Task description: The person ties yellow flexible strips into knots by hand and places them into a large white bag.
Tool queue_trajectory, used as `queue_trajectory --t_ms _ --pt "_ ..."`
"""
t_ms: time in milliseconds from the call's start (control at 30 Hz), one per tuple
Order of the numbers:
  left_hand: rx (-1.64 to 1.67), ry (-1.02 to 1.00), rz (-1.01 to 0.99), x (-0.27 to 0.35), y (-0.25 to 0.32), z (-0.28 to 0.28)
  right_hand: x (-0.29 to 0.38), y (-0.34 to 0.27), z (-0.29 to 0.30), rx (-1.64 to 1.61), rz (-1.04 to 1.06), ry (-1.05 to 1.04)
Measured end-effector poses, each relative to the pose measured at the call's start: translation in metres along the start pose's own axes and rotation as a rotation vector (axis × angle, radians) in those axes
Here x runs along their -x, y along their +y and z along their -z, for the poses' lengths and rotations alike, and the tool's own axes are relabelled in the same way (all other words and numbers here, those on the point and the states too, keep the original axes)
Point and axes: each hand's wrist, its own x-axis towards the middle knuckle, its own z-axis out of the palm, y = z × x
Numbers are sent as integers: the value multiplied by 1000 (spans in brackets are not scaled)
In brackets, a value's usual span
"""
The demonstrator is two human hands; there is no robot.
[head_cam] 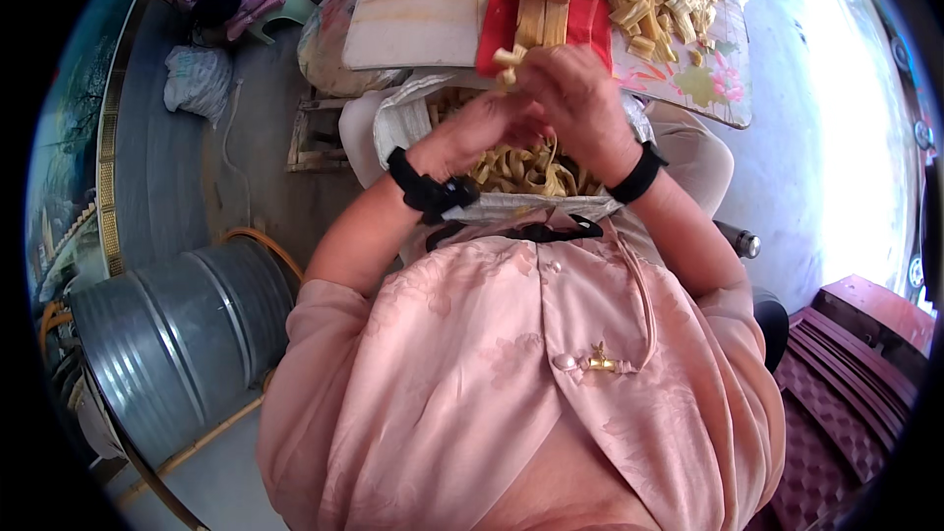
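Observation:
My right hand (579, 99) is closed at the near edge of a table, with a pale yellow piece of dried plant strip (509, 65) sticking out at its fingertips. My left hand (498, 120) is just below and left of it, the two close together; its fingers are blurred and partly hidden, so its hold is unclear. Under both hands, an open white woven sack (402, 114) lies across my lap with curled yellowish strips (538, 171) inside. A grooved wooden block (542, 7) rests on a red cloth (501, 11) just beyond my hands.
Loose cut strips (656, 0) are heaped at the right of the white tabletop (420, 7). A ribbed metal drum (184, 346) lies on my left. Beyond it are a tied white bag (198, 81) and a wooden stool (317, 129). Dark red panels (841, 413) stand at lower right.

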Motion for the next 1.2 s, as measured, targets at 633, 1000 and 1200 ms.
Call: queue_trajectory --t_ms 633,1000,1200 --pt "-1029 665 -1012 10 28 -26 5 3 -8 -1235 -877 -49" --pt "314 47 -469 16 34 -24 -4 -12 24 -764 -415 -97" --pt "-293 305 -968 7 60 -28 -28 -26 54 -860 -541 -203"
